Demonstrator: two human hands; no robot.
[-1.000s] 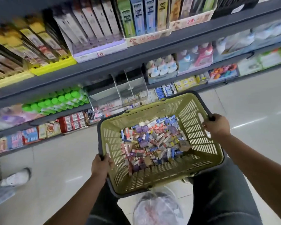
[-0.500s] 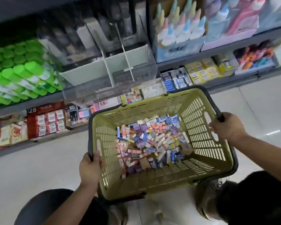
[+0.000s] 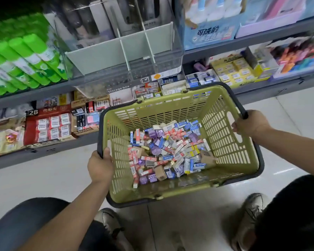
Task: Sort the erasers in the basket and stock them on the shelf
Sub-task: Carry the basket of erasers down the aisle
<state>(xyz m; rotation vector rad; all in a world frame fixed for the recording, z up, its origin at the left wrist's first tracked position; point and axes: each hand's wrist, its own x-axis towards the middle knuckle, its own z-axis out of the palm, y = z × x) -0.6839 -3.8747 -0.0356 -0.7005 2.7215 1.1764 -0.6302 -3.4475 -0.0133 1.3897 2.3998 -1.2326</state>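
An olive-green plastic basket with a dark rim hangs low over the floor in front of the bottom shelf. A heap of several small wrapped erasers, red, blue, purple, white and brown, lies in its bottom. My left hand grips the basket's left rim. My right hand grips the dark rim at the right side. The bottom shelf holds boxes of erasers, among them a red 2B box and yellow packs.
A clear divided storage box stands on the shelf above, beside green glue sticks and a blue carton. My knees and both shoes are at the bottom, on the pale tiled floor.
I have crouched down and moved closer to the lower shelves. The basket has come down with me, held in both hands as before.
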